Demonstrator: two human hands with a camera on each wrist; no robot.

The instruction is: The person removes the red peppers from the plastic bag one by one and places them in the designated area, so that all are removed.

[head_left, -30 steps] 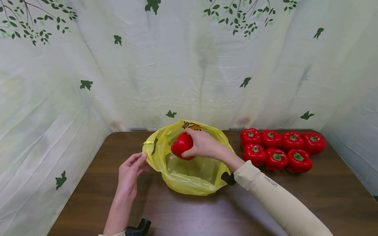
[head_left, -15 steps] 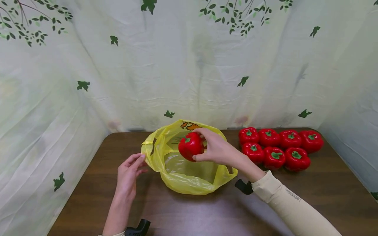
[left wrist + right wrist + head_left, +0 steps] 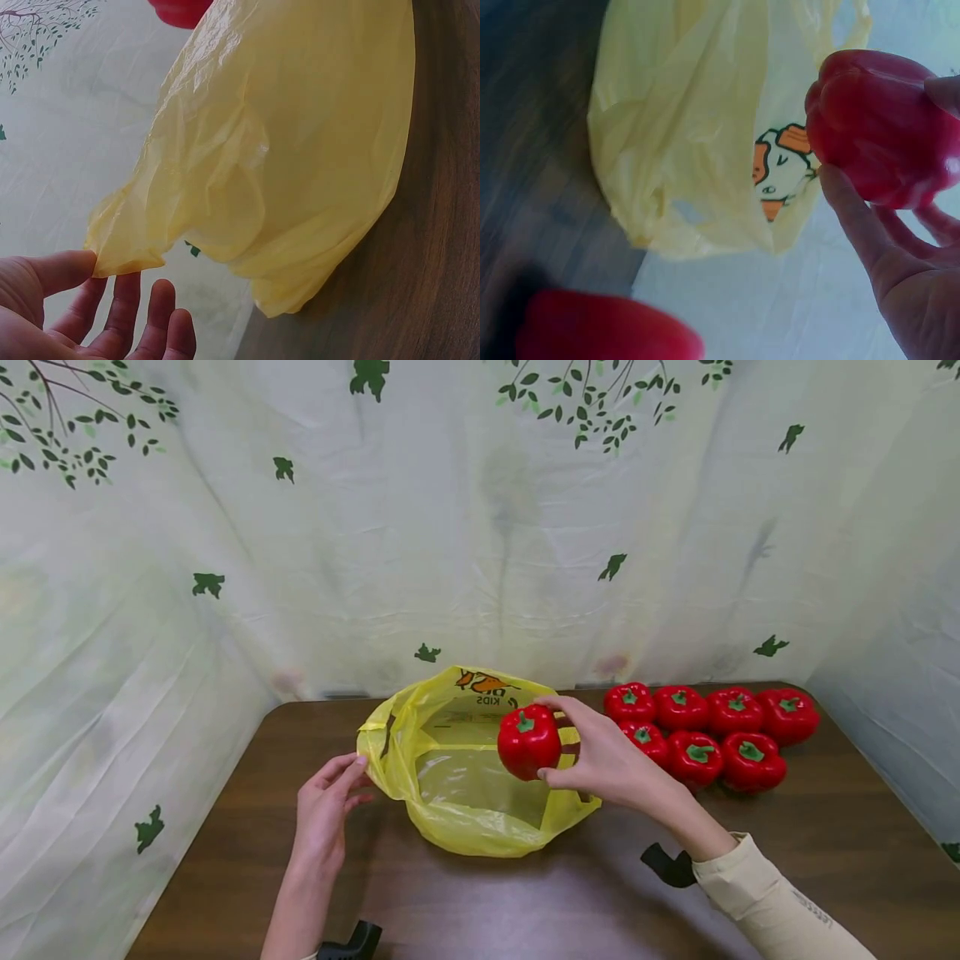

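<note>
My right hand (image 3: 611, 756) grips a red bell pepper (image 3: 528, 742) with a green stem, held up over the right side of a yellow plastic bag (image 3: 465, 835). The bag stands on the table with its mouth wide, and I see no pepper inside it. In the right wrist view the held pepper (image 3: 885, 127) is between thumb and fingers, beside the bag's printed side. My left hand (image 3: 324, 810) pinches the bag's left handle edge; the left wrist view has thumb and fingertips on the yellow corner (image 3: 127, 259).
Several red bell peppers (image 3: 753, 763) sit in two rows at the right rear of the brown wooden table (image 3: 465, 910). A pale curtain (image 3: 480, 527) with leaf prints hangs behind and at both sides.
My right hand has carried the red bell pepper rightward, from over the middle of the bag to its right side. The left hand stays at the bag's left edge.
</note>
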